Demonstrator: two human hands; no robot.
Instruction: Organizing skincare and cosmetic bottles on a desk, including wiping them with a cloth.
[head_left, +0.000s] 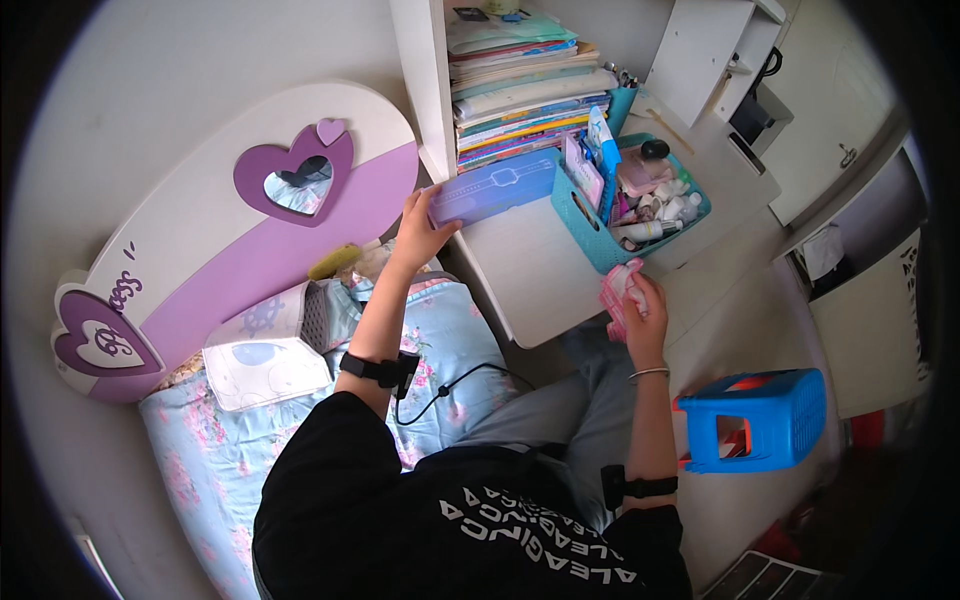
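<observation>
My left hand (424, 230) is at the near left end of a long blue box (499, 186) with a watch pictured on it. Its fingers rest on the box's top edge and its thumb on the front face. The box lies on a white desk (517, 274) before a stack of books and papers (529, 105). In my right hand (646, 315) is a bunched pink and white checked cloth (621, 296), just off the desk's edge. A teal plastic basket (583, 238) holding bottles, packets and a black-capped item stands beyond the cloth, against the box's right end.
A bed with a blue floral cover (465, 390) and a purple and white headboard (285, 247) lies to the left. Blue plastic stools (780, 420) are on the floor at the right. A teal pen holder (621, 105) stands behind the basket. A black cable (444, 391) crosses the bed.
</observation>
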